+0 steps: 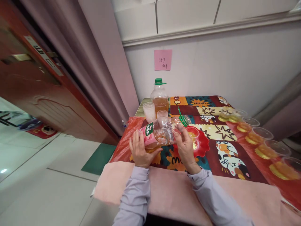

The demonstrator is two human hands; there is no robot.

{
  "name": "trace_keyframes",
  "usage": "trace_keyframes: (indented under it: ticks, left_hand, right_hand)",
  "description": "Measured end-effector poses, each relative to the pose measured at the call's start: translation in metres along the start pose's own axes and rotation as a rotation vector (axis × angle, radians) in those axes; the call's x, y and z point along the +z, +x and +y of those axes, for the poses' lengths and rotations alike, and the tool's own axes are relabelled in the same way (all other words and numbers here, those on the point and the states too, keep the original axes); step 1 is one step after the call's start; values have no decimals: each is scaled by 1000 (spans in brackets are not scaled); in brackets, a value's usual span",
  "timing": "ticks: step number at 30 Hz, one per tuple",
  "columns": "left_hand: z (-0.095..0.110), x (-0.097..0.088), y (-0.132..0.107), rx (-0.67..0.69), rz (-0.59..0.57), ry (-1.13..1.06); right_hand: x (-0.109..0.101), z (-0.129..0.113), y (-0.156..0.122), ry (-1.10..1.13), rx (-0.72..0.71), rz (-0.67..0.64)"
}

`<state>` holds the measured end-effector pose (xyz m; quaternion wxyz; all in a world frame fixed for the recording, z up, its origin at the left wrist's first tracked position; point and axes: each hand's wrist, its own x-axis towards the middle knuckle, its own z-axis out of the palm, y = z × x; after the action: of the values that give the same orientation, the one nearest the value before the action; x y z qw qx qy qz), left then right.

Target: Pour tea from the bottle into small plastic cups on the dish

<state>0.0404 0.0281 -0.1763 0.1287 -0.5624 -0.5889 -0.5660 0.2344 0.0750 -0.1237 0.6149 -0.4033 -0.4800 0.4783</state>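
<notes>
I hold a clear plastic bottle [162,130] on its side with both hands; it has a pink and green label and a little amber liquid. My left hand [140,150] is wrapped round its labelled base. My right hand [185,147] grips its upper body near the neck. The open mouth, with a green cap ring hanging off it, tilts over a small clear cup [193,133] with amber liquid in it. That cup stands on a red flower-shaped dish [204,145].
A big bottle [159,97] with a green cap and amber liquid stands at the back, beside stacked plastic cups [149,111]. A row of filled cups [258,135] lines the table's right side. The patterned cloth [223,150] covers the table; a red door is on the left.
</notes>
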Motion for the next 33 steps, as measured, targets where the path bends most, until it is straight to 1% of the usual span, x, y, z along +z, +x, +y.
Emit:
trace_keyframes:
  ticks: [4,7,9,11,13,16,18,20,22,24,26,29,33]
  left_hand:
    - [-1,-1,2,-70,15,-47]
    - [0,-3,4,-136,65,-111]
    - [1,-4,5,-174,97,-149]
    - [-1,-4,5,-183,108,-144]
    - [-5,-3,6,-156,111,-102]
    - [-11,-1,6,-139,130,-89]
    - [-13,0,6,-152,130,-116]
    - [-13,1,7,-140,113,-119]
    - [-13,2,6,-91,102,-86]
    - [-13,3,6,-38,107,-54]
    - [-13,4,6,11,111,-35]
    - [-14,4,7,63,107,-16]
    - [-16,6,10,30,125,-28]
  right_hand:
    - [4,-7,0,-61,-43,-34]
    - [8,-10,-2,-59,-21,-85]
    - [9,-10,-5,-10,5,-119]
    - [7,-8,-10,29,10,-145]
    - [-2,-6,-12,-2,6,-147]
    - [-30,-6,-4,-188,-71,-72]
    - [-56,-10,11,-358,-173,-1]
    - [-83,-15,30,-542,-258,36]
    - [-105,-19,49,-724,-289,-3]
    - [-119,-20,64,-871,-285,-95]
    - [-123,-19,71,-980,-257,-188]
    - [-117,-19,74,-1117,-203,-285]
    - [-103,-29,75,-1305,-122,-367]
